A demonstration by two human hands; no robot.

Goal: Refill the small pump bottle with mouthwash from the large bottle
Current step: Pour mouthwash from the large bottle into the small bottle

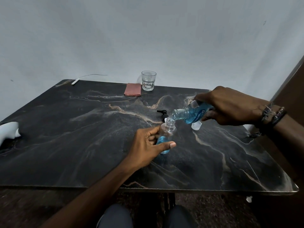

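My left hand [148, 143] grips the small clear bottle [167, 130], which stands upright on the dark marble table [82, 129] with its neck uncovered and blue liquid in its lower part. My right hand [230, 106] holds the large mouthwash bottle [192, 113] tipped almost level, its uncapped mouth right over the small bottle's neck, blue liquid at the spout. The black pump head [162, 112] lies on the table just behind the small bottle. A clear cap [196, 125] sits under the large bottle.
A drinking glass [148, 80] and a folded reddish cloth [133, 89] stand at the table's far edge. A white cable [77, 81] lies at the far left corner. Something white [8, 130] rests at the left edge. A grey wall rises behind.
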